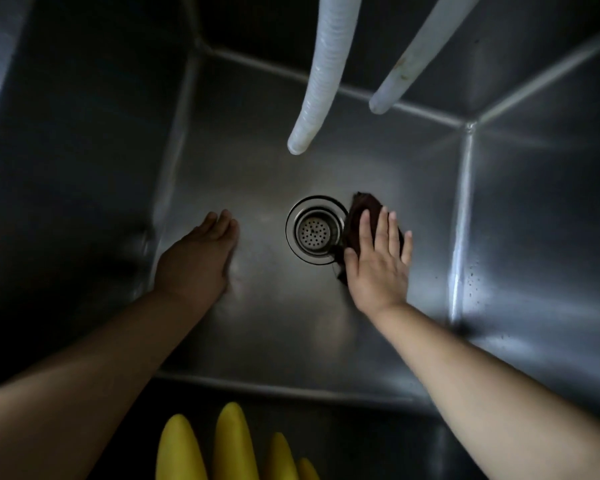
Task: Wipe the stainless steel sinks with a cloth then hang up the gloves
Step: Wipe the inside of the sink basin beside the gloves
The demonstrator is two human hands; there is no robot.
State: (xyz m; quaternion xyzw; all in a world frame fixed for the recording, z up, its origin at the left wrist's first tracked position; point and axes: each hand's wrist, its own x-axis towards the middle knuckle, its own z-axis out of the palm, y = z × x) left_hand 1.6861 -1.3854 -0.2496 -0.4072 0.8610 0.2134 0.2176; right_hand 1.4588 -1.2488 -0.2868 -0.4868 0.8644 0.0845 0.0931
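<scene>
- The dark cloth [361, 220] is lying on the sink [274, 323] floor, just right of the drain [314, 230].
- The right hand [378, 261] is pressing it, fingers [366, 226] straight.
- The left hand [201, 258] is resting flat, released.
- Best sweeping outward into the corners, palm flat.

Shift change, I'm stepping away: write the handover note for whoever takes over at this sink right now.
Right hand: flat, fingers straight, pressing the dark cloth onto the sink floor, right beside the drain strainer.
Left hand: open, holding nothing, low over the floor left of the drain; contact unclear.
Two white hoses hang over the basin.
Yellow glove fingers show at the near edge, not hung up.
Done: wiping is under way in this basin.
Left: finish the floor and walls, any other sink, then hang the gloves.
</scene>
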